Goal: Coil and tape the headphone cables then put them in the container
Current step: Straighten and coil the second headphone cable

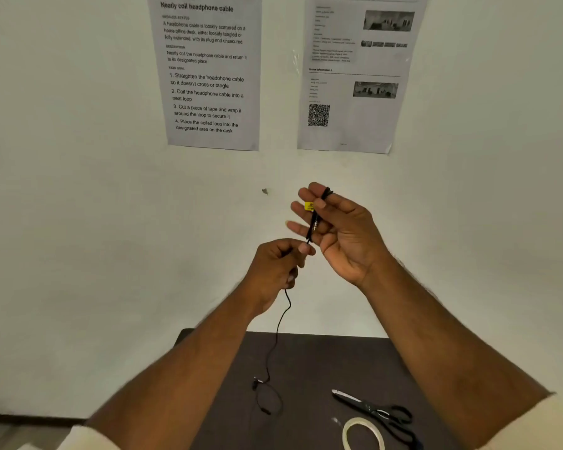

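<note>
A thin black headphone cable (278, 332) runs from both raised hands down to the dark table (309, 362), where its earbud end (263, 397) lies loose. My right hand (338, 235) is held up with fingers spread; the cable is looped over its fingertips and the plug end, with a small yellow tag (309, 206), lies across the fingers under the thumb. Just below it, my left hand (278, 269) pinches the cable between thumb and forefinger, its other fingers curled around the strand. No container is in view.
Black-handled scissors (376, 412) lie on the table at the right. A roll of clear tape (363, 433) sits beside them at the bottom edge. Two printed instruction sheets (208, 69) hang on the white wall behind the table.
</note>
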Available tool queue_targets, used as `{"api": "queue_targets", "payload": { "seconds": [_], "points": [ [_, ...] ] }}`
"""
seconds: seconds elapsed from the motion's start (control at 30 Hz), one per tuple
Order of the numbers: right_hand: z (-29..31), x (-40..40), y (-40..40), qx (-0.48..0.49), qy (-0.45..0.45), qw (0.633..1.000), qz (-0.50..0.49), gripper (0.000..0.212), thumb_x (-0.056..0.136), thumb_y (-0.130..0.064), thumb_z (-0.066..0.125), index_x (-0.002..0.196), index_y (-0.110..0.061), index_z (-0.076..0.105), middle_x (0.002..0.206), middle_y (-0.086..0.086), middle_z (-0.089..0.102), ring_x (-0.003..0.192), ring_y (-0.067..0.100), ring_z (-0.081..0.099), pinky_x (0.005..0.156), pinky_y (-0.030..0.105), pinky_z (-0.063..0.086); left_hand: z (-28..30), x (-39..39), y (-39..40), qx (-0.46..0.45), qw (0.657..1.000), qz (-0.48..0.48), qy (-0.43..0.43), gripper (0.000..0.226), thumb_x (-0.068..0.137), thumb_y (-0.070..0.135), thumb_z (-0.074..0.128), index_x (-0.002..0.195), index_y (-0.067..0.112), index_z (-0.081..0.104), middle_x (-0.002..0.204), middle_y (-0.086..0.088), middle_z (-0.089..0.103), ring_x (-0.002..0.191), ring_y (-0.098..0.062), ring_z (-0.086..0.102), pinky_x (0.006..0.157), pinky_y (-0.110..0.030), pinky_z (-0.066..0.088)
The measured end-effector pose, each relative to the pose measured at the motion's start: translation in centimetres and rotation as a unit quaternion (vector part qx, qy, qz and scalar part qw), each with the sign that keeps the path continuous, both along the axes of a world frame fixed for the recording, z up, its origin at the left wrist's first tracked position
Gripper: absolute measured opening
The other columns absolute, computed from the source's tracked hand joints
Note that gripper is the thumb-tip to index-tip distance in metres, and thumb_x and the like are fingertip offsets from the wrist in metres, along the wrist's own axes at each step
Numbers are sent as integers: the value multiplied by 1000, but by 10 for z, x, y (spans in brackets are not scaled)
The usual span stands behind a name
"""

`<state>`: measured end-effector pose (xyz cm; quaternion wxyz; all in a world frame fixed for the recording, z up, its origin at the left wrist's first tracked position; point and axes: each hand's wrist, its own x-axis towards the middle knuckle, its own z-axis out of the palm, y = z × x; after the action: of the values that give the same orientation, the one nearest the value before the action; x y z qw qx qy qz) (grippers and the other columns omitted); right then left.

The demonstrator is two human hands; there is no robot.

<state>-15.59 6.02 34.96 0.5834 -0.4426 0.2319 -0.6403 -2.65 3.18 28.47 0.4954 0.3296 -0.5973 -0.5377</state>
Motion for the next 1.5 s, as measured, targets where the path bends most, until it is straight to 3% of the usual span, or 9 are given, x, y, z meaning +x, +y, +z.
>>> {"api": "queue_targets", "payload": {
  "seconds": [0.1, 0.2, 0.37, 0.57, 0.73, 0.87, 1.1, 1.23, 1.5],
  "points": [
    [-2, -12, -11, -54, 55, 993, -83, 26, 89, 3, 57, 110, -8, 67, 109, 3, 72, 109, 22, 66, 97, 33, 51, -6, 1, 8, -21, 997, 11, -70, 20, 94, 25, 60, 93, 12, 75, 62, 1, 55, 47, -9, 40, 45, -21, 32],
    [-13, -28, -18, -103, 233, 951, -178, 27, 88, 3, 61, 113, -4, 67, 113, -2, 70, 113, 8, 62, 105, 29, 43, -2, 10, 11, -94, 981, 41, -166, 16, 91, 26, 65, 92, 14, 75, 61, 7, 63, 52, -2, 52, 53, -13, 41],
    [-38, -50, -20, -58, 392, 913, -103, 25, 88, 1, 63, 112, -4, 68, 114, -3, 69, 110, 4, 63, 107, 34, 43, 28, 40, -1, -196, 929, 79, -303, 8, 83, 32, 73, 80, 24, 75, 74, 0, 71, 67, -9, 61, 66, -19, 47],
    [-50, -42, -9, 37, 329, 944, 6, 24, 89, -4, 61, 112, -5, 69, 114, 9, 71, 106, 26, 67, 99, 51, 48, 71, 43, -6, -253, 890, 39, -377, 4, 81, 24, 75, 80, 21, 75, 80, 8, 71, 75, -5, 61, 73, -25, 46],
    [-48, -29, 2, 64, 316, 943, 87, 26, 88, -6, 61, 113, -6, 67, 116, 11, 69, 107, 31, 67, 90, 49, 54, 88, 37, -8, -314, 867, -12, -386, 4, 81, 17, 74, 83, 14, 76, 79, 12, 68, 79, -2, 63, 76, -21, 50],
    [-40, -17, 12, 75, 253, 954, 143, 29, 80, -8, 63, 108, -5, 70, 115, 16, 69, 106, 38, 65, 84, 51, 56, 87, 33, -12, -276, 910, -42, -307, 4, 82, 9, 73, 79, 13, 74, 76, 11, 70, 74, 3, 64, 73, -11, 49],
    [-17, -10, 18, 10, 140, 978, 153, 27, 77, -8, 63, 101, -9, 75, 108, 12, 72, 102, 33, 68, 85, 54, 54, 41, 22, -5, -125, 988, -71, -59, 31, 90, -11, 49, 82, 12, 68, 70, 5, 68, 66, -11, 63, 61, -25, 51],
    [-15, -8, 13, 4, 98, 987, 124, 26, 76, -8, 63, 100, -9, 75, 106, 12, 72, 100, 32, 69, 83, 51, 56, 18, 10, 2, -39, 997, -61, -11, 48, 93, -8, 40, 69, 24, 67, 55, 4, 47, 51, -11, 33, 48, -24, 25],
    [-8, -12, 2, -28, 22, 998, 58, 26, 81, -5, 57, 100, -10, 74, 108, 9, 72, 105, 30, 67, 89, 48, 55, -12, 7, 9, 10, 997, -60, -44, 24, 97, 25, 55, 86, 13, 72, 62, -3, 47, 47, -12, 33, 46, -23, 30]
  ]
}}
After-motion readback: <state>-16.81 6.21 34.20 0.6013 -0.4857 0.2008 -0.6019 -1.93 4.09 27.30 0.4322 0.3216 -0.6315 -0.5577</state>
